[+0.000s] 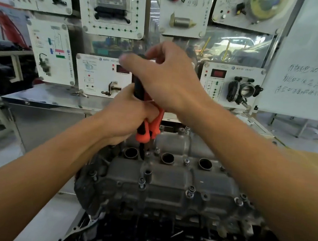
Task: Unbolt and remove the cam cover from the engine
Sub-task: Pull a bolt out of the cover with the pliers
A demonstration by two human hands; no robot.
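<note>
Head view, one item at a time as I read it. Cam cover [168, 180]: grey cast metal, seated on top of the engine [144, 234], low in the middle of the frame. Bolts [190, 190]: several standing in its near edge, more along the middle. Three round holes [167, 158]: in a row across the cover. Screwdriver [149, 131]: orange and black handle, held nearly upright over the left end of that row, its dark tip down beside the first hole; I cannot tell whether it sits on a bolt. Left hand [124, 115]: clenched round the lower handle. Right hand [169, 77]: blurred, fingers curled over the top of the handle, hiding the cap. Both forearms cross the cover's ends and block its corners. Behind: a steel bench [46, 99], white display boards [104, 75], a whiteboard [310, 56] with handwriting.
</note>
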